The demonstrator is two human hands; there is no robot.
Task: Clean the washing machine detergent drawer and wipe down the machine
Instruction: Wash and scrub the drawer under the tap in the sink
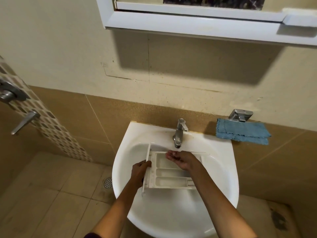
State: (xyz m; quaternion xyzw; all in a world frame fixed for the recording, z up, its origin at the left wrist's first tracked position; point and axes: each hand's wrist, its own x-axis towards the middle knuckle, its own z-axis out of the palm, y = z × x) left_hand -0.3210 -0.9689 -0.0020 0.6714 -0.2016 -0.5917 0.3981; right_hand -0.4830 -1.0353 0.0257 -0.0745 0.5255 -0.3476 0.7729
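several compartments show in the white detergent drawer (171, 182) in the sink (171, 220); left grip (139, 170) clasps its front panel, right grip (181, 160) cupped open.

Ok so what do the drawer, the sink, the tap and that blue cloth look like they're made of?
Detergent drawer: looks like white moulded plastic, fairly matt, with thin walls and dividers.
Sink: probably glazed ceramic, white with glossy highlights.
Tap: metal, likely chrome-plated, bright and reflective.
Blue cloth: seems microfibre or terry, with a fuzzy surface and a scalloped edge.
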